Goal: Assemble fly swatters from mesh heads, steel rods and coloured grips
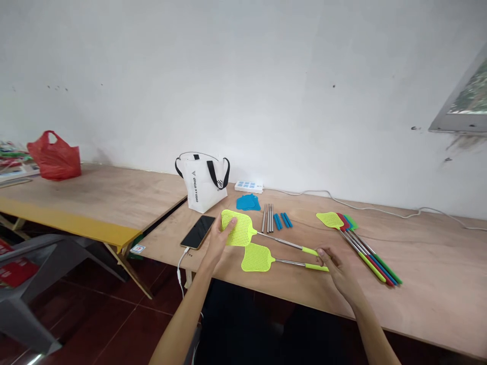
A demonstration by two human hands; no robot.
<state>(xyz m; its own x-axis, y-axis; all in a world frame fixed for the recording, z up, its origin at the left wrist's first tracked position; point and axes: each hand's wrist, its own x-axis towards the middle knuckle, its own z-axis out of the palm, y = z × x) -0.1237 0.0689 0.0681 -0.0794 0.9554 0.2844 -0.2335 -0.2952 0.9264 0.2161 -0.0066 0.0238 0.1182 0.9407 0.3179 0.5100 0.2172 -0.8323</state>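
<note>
Between my two hands I hold a yellow-green fly swatter [279, 239] with a silver shaft. My left hand [220, 235] grips the edge of its perforated head, thumb on top. The fingers of my right hand [333, 262] pinch the end of its yellow handle. Just below it, a second yellow-green fly swatter [257, 258] lies on the table near the front edge, its handle end close to my right hand. Beyond them are blue swatter heads [248, 202], several silver rods [268, 219] and several blue handle sleeves [283, 221].
To the right lies a fanned stack of assembled fly swatters [365, 248] in several colours. A phone [198, 232] with a white cable is at the left, before a white bag [203, 185]. A power strip [248, 187] sits by the wall. A red bag [55, 157] stands on another table.
</note>
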